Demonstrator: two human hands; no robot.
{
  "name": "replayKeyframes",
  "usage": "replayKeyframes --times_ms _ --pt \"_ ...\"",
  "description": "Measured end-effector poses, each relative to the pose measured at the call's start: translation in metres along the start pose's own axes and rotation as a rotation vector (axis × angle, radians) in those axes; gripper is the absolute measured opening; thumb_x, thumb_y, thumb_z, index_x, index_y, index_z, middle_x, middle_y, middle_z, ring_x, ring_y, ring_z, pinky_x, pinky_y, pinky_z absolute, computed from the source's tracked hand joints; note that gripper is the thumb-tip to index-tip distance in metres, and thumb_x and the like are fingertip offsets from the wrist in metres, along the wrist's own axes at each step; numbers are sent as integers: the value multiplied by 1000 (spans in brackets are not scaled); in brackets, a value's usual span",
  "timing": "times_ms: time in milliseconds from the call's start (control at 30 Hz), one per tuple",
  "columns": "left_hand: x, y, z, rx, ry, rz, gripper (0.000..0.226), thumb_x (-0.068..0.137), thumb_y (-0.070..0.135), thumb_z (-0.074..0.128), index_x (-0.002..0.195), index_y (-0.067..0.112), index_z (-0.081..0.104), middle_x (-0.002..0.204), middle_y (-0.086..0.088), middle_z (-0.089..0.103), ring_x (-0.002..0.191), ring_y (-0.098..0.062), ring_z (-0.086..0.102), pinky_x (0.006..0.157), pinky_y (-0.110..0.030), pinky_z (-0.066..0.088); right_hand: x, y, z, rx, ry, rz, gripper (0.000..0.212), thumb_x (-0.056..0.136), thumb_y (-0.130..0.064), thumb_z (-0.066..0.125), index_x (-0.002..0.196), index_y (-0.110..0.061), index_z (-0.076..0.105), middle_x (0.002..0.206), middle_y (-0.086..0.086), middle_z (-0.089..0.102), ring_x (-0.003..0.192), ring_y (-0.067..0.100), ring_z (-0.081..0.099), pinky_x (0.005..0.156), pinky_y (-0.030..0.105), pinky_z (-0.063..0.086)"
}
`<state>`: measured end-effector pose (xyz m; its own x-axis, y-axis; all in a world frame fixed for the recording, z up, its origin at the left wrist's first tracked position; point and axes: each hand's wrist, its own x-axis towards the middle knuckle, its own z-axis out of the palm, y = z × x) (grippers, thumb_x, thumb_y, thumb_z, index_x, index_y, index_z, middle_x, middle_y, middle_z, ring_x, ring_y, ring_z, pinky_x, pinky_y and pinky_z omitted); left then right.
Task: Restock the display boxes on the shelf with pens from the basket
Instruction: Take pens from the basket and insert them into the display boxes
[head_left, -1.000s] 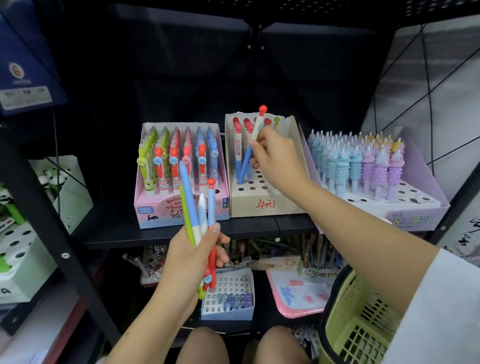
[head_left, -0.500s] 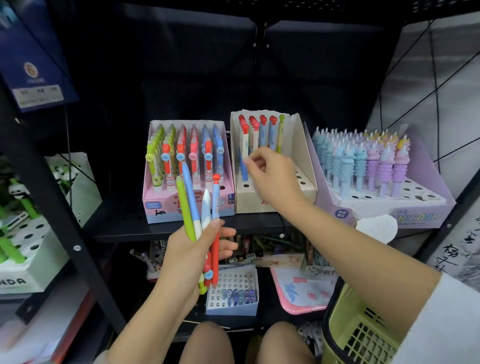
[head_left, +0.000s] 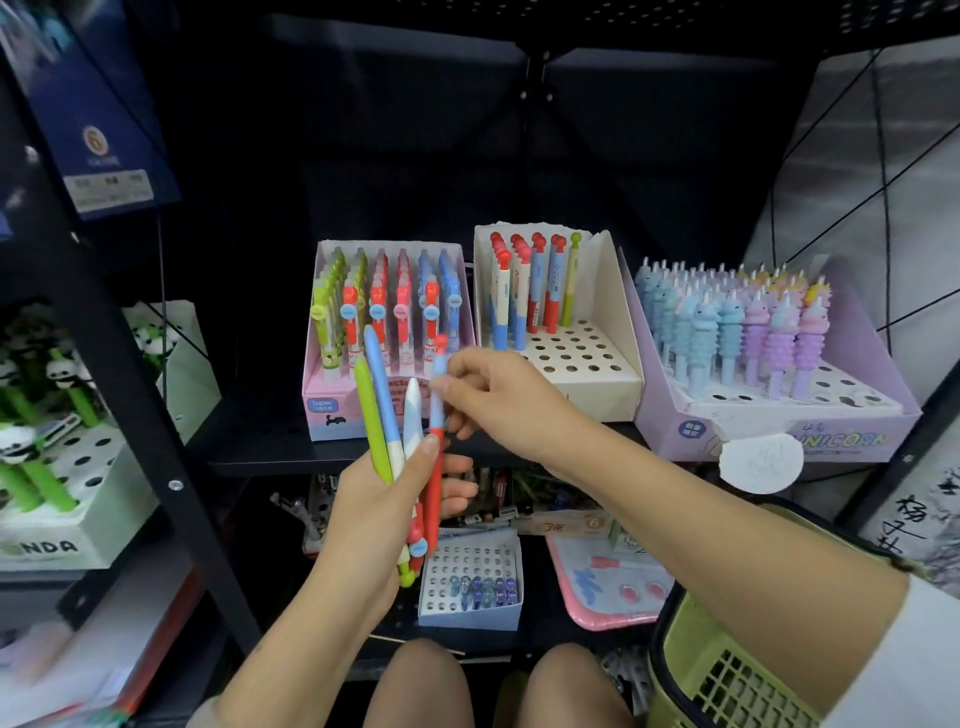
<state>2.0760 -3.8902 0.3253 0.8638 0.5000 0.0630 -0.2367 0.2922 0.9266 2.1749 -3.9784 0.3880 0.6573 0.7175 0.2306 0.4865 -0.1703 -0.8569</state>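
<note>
My left hand (head_left: 387, 506) grips a bunch of several pens (head_left: 394, 415) below the shelf edge: green, blue, white and a red-and-blue one. My right hand (head_left: 498, 397) pinches the red-and-blue pen (head_left: 438, 395) near its upper part, while it still stands in the bunch. Behind, the cream display box (head_left: 597, 364) holds one back row of pens, and many of its holes are empty. The pink display box (head_left: 332, 410) to its left is packed with pens. The yellow-green basket (head_left: 717, 670) sits at the bottom right, partly hidden by my right arm.
A lilac unicorn pen box (head_left: 779, 421) stands on the right of the black shelf (head_left: 270, 441). A panda pen box (head_left: 78, 499) sits on the left unit behind a slanted black post (head_left: 156, 431). Lower shelf holds a small white box (head_left: 470, 582) and a pink tray (head_left: 608, 587).
My right hand set a pen into the cream box, then drew back down and left to the bunch, where it now pinches the red-and-blue pen. My left hand stayed put.
</note>
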Motion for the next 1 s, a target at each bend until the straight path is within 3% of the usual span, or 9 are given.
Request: replayKeyframes --times_ms 133,200,333,433,567,700,833,933,1000 --pt "2 2 -4 76 -1 -42 21 84 26 59 94 8 62 75 -11 73 53 -19 66 47 -22 52 11 -7 -28 33 329 -73 14 98 -20 41 84 -22 45 69 3 58 48 5 57 49 18 50" --pt "4 2 -4 137 13 -59 15 89 24 58 94 10 62 69 -6 71 42 -12 55 39 -21 44 16 -6 -52 2 503 -108 16 99 -21 39 84 -25 43 67 1 58 47 6 58 48 20 51" --pt "8 2 0 216 5 -35 21 90 29 55 89 10 64 56 -1 60 37 -8 40 34 -17 32 29 6 -92 -269 728 -152 10 100 -22 38 90 -18 41 71 2 60 58 16 62 57 38 56" --pt "11 1 6 274 -6 -43 31 92 36 52 82 11 67 47 0 49 36 -7 35 34 -17 30 40 16 -101 -419 701 -106 7 100 -20 37 96 -14 38 83 14 63 72 29 64 67 49 54" --pt "15 2 12 261 -28 -40 27 92 37 51 86 19 70 46 3 49 36 -5 35 33 -17 29 52 22 -99 -496 643 -82 10 100 -17 37 102 -9 41 91 17 62 79 33 63 71 51 53" --pt "16 3 10 260 -43 -30 28 93 38 49 83 26 71 48 3 49 37 -7 35 34 -19 29 61 21 -100 -620 602 -127 13 100 -17 37 102 -5 43 86 16 60 79 32 63 69 49 52" --pt "17 4 8 262 -58 -21 29 92 41 49 78 28 71 49 1 48 38 -8 35 35 -20 29 69 25 -100 -696 543 -76 19 100 -19 36 108 -3 44 69 2 50 62 23 55 57 40 48" --pt "19 4 9 241 -74 -22 31 91 40 49 77 26 72 49 0 49 37 -8 36 34 -20 30 72 36 -94 -652 407 43 25 100 -18 35 119 -3 43 82 10 56 69 24 55 61 36 47" --pt "18 5 8 235 -102 -18 32 91 41 48 77 28 73 50 0 50 37 -9 37 35 -21 30 71 44 -88 -625 376 79 20 99 -17 39 113 -5 48 86 12 59 74 25 59 66 36 49"
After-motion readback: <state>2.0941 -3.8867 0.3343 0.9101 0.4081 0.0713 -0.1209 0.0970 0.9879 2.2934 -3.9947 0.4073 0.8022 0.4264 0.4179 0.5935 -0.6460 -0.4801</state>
